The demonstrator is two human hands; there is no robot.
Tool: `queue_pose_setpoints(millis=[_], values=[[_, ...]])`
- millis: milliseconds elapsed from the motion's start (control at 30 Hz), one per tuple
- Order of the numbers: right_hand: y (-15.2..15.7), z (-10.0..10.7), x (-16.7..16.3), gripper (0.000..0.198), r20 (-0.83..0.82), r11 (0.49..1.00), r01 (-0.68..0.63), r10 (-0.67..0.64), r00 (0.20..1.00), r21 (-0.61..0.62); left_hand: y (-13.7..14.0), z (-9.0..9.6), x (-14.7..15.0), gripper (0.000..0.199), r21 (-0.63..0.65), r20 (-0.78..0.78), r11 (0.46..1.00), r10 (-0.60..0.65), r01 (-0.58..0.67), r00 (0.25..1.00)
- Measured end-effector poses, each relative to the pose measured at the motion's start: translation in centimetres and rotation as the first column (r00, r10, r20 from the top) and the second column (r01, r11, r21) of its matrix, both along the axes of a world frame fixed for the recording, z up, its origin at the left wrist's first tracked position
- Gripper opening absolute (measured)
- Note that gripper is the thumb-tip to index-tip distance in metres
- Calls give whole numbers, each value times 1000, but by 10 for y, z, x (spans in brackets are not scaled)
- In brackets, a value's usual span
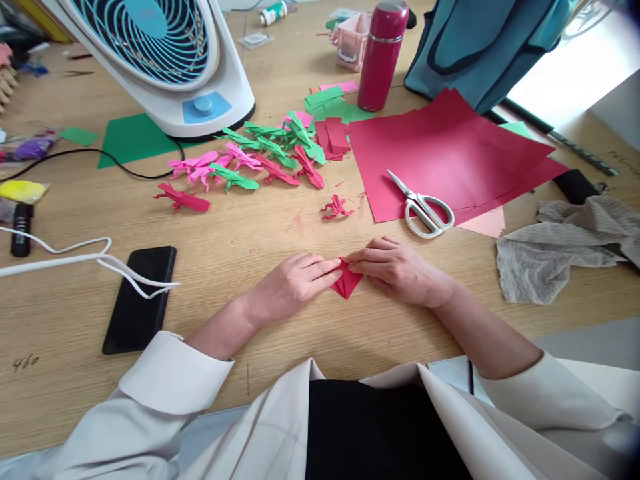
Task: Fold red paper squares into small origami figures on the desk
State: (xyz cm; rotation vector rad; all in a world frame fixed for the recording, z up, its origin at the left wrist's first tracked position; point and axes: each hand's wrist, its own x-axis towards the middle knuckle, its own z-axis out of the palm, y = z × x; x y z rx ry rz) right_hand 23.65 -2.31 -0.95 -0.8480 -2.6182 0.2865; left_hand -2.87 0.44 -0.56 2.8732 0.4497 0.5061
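A small piece of folded red paper [347,285] lies on the wooden table with a point toward me and crease lines on its face. My left hand [295,283] presses its left side, fingers together. From the right, my right hand [395,267] closes its fingertips on the upper right edge of the same paper. Just beyond my hands sits a small crumpled red paper figure [338,207]. Farther off, red, pink and green folded paper figures [270,143] lie in a loose pile.
White-handled scissors [423,207] rest partly on large red sheets [450,153]. A fan [215,100], a magenta flask [383,57] and a blue bag [480,53] stand behind. To the left are a phone [137,307] and white cable [90,260]; a grey cloth [530,253] lies right.
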Motion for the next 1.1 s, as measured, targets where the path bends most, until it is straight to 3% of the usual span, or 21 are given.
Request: queue_pose_setpoints(millis=[367, 567, 1100], values=[[-13, 8, -6, 32, 103, 998, 12, -18, 995, 63, -3, -3, 1, 35, 40, -34, 999, 31, -30, 999], [-19, 10, -10, 29, 129, 997, -65, 59, 990, 42, -4, -5, 1, 34, 56, -36, 998, 42, -40, 998], [-17, 9, -4, 28, 109, 996, -89, 86, 990, 25, -4, -6, 0, 31, 134, -17, 991, 6, -3, 1000]])
